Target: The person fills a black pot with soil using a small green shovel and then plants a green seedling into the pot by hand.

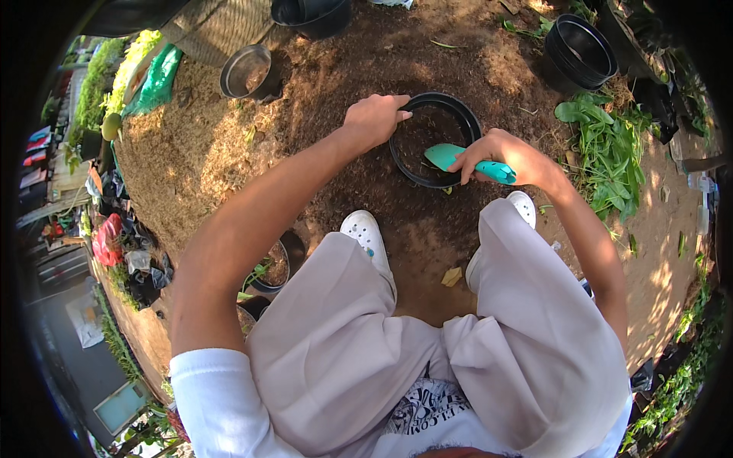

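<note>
A round black plastic plant pot [471, 117] stands on dark loose soil in front of me, with brown soil [421, 129] inside it. My left hand [376, 117] grips the upper left part of its rim, fingers over the edge. In my right hand [495, 151] is a green hand trowel [444, 154], held by its handle at the pot's lower right rim. The trowel's blade points left, over the soil within the pot; whether its tip touches the soil I cannot tell.
Stacked black pots [578, 54] stand at the upper right, above a heap of green leafy plants [610, 149]. A soil-holding pot [249, 71] and a black tub [314, 17] are at the upper left. Another pot [275, 269] sits beside my left leg. White clogs [365, 235] flank bare ground.
</note>
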